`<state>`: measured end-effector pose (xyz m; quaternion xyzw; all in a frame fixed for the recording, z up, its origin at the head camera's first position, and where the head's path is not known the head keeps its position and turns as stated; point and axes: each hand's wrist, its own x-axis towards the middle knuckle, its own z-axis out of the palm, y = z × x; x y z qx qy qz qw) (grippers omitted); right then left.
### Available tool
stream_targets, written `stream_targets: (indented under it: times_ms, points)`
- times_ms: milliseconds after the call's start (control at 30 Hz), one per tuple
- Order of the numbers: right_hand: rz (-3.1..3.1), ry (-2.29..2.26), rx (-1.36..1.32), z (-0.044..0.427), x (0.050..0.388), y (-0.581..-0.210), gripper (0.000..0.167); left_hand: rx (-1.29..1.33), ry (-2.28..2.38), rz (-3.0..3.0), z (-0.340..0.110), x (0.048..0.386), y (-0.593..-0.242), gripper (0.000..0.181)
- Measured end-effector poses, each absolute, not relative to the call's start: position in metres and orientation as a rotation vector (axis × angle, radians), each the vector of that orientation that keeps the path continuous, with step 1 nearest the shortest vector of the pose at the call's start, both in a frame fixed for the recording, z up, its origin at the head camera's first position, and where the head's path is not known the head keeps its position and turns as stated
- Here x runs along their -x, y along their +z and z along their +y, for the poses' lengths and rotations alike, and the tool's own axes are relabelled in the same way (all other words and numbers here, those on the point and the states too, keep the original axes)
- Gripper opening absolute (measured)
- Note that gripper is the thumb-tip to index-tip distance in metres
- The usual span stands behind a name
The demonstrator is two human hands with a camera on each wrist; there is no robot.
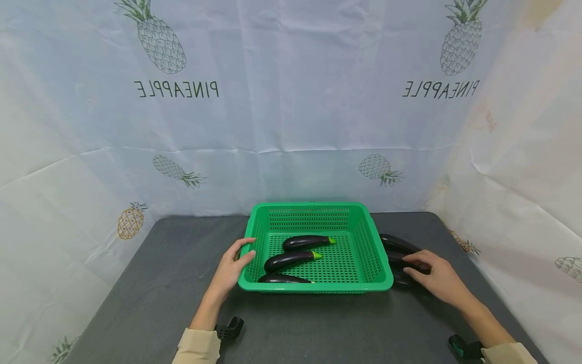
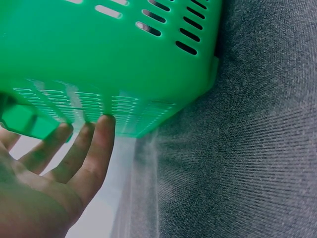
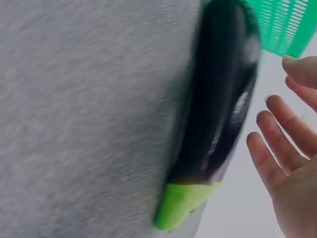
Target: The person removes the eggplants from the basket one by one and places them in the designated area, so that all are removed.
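A green basket (image 1: 316,288) stands on the dark table with several eggplants (image 1: 302,242) inside. My left hand (image 1: 225,273) holds its left rim, thumb and index finger over the edge; in the left wrist view the other fingertips of the hand (image 2: 59,178) rest against the outer wall of the basket (image 2: 99,54). Right of the basket lie more dark eggplants (image 1: 397,243), partly hidden by the basket and my right hand (image 1: 438,278). The right wrist view has this hand (image 3: 292,153) beside an eggplant (image 3: 220,99) with a green stem end, fingers spread and nothing between them.
The dark grey table (image 1: 309,328) reaches back to a pale hanging cloth (image 1: 309,116) printed with pineapples. More of this cloth hangs at the left and right sides. A black band with a device (image 1: 230,328) is at the left wrist, another (image 1: 466,349) at the right.
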<state>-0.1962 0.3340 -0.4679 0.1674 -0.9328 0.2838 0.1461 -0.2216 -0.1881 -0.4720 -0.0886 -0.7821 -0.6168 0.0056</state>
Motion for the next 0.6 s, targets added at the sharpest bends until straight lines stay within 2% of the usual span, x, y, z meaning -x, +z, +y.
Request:
stream_targets:
  times_ms: [367, 600]
  points:
    - [-2.652, 1.023, -0.380, 0.324, 0.191, -0.446, 0.024, 0.259, -1.932, -2.448, -0.186, 0.221, -0.469, 0.043]
    - [-2.600, 1.141, -0.415, 0.307, 0.190, -0.438, 0.027, 0.258, -1.913, -2.473, -0.187, 0.220, -0.467, 0.044]
